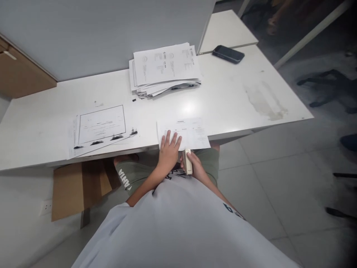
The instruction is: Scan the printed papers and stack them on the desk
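A printed paper sheet [192, 132] lies at the front edge of the white desk, its near side reaching slightly over the edge. My left hand [168, 152] rests flat on the sheet's left part with fingers spread. Just below the sheet's near edge, my right hand [196, 165] is wrapped round a cream-coloured stapler [188, 162], with the thumb on top. The stapler's far end is close to the paper; whether its jaws are around the edge I cannot tell. Whether the sheet is single or several layers is also unclear.
A thick stack of printed papers [167, 67] stands against the grey partition [111, 33]. More sheets with black smudges [102, 124] lie at the left. A phone [228, 54] is at the back right. Under the desk [223, 100] sits an open cardboard box [68, 190].
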### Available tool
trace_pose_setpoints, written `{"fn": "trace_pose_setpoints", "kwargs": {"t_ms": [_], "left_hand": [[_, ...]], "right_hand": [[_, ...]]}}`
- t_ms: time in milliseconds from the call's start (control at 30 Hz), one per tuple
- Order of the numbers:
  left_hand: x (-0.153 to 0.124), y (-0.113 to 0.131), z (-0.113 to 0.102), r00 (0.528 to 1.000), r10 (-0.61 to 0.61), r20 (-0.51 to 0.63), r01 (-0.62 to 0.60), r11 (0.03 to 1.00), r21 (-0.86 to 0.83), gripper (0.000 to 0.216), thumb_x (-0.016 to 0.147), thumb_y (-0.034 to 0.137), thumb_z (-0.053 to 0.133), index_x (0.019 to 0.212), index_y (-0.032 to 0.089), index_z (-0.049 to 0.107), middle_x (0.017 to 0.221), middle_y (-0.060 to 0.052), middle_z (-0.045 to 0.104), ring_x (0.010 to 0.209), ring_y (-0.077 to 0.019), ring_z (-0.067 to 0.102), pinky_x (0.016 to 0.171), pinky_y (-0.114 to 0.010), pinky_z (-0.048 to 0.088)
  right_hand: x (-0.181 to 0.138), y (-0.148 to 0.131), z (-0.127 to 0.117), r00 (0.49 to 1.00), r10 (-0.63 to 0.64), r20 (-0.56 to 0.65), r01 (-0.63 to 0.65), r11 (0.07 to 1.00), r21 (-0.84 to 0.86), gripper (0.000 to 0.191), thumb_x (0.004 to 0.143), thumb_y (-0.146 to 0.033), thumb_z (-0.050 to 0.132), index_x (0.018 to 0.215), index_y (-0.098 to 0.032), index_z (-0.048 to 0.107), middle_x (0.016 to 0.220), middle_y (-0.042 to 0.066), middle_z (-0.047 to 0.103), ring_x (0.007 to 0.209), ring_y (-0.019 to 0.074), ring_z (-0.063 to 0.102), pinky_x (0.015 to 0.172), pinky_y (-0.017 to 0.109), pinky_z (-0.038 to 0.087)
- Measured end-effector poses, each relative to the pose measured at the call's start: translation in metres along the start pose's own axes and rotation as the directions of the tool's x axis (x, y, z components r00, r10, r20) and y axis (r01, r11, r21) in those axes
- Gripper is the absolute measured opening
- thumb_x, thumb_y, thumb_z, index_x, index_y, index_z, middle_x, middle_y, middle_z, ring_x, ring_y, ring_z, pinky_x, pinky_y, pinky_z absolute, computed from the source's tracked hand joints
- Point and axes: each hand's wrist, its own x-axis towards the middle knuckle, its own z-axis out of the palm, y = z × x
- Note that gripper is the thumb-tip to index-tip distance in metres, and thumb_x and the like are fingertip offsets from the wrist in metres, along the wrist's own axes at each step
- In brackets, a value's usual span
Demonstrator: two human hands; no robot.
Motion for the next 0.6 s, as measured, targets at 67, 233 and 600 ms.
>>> {"fn": "trace_pose_setpoints", "kwargs": {"t_ms": [67, 233, 600], "left_hand": [[0.002, -0.003, -0.001, 1.000, -0.006, 0.002, 0.006, 1.000, -0.011, 0.061, 0.086, 0.008, 0.045, 0.146, 0.018, 0.042, 0.154, -0.010, 0.039, 0.149, -0.0325, 0.014, 0.119, -0.057, 0.022], [0.002, -0.010, -0.003, 0.999, -0.046, 0.008, 0.046, 0.999, 0.007, 0.059, 0.087, 0.009, 0.043, 0.145, 0.019, 0.043, 0.153, -0.009, 0.039, 0.147, -0.0331, 0.020, 0.119, -0.056, 0.024], [0.004, -0.008, -0.002, 0.998, -0.053, 0.029, 0.053, 0.999, 0.004, 0.060, 0.088, 0.013, 0.047, 0.148, 0.020, 0.039, 0.156, -0.008, 0.034, 0.147, -0.0345, 0.019, 0.119, -0.057, 0.022]], "right_hand": [[0.002, 0.003, 0.000, 1.000, 0.007, 0.008, -0.007, 1.000, 0.011, 0.042, 0.066, -0.058, 0.074, 0.080, -0.023, 0.058, 0.066, -0.001, 0.064, 0.042, 0.0114, 0.051, 0.033, 0.022, 0.037], [0.003, 0.002, -0.003, 0.999, -0.036, 0.012, 0.035, 0.998, 0.060, 0.037, 0.071, -0.055, 0.072, 0.081, -0.022, 0.058, 0.070, 0.000, 0.064, 0.045, 0.0109, 0.052, 0.034, 0.021, 0.038], [0.002, -0.022, 0.004, 0.997, -0.061, 0.050, 0.059, 0.997, 0.042, 0.031, 0.077, -0.050, 0.069, 0.085, -0.021, 0.060, 0.074, 0.002, 0.065, 0.054, 0.0133, 0.059, 0.037, 0.021, 0.039]]}}
